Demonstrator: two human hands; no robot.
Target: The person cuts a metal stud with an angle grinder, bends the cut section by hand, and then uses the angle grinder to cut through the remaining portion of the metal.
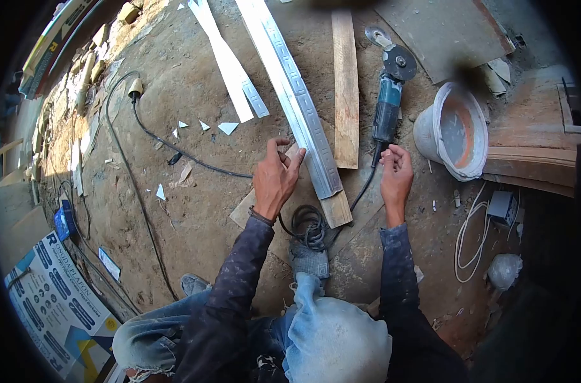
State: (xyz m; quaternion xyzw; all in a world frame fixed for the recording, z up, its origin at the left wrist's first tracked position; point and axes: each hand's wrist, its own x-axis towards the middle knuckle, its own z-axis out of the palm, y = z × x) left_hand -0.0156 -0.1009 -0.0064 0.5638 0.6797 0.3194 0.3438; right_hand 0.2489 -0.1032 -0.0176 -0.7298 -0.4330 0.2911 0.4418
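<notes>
A long glossy white trim strip with a silver key pattern lies along a wooden plank, running away from me. My left hand is at the strip's left edge, thumb tip right at it and index finger held apart from the thumb. To the right, my right hand has its fingers curled in toward the thumb, beside the cord of an angle grinder; what the fingers hold, if anything, is hidden. The grinder lies on the ground, its dark disc pointing away from me.
Another wooden plank lies between strip and grinder. A bucket stands at right by stacked boards. White offcuts and a narrow trim piece lie at left. A black cable crosses the dirt; its coil sits before my knees.
</notes>
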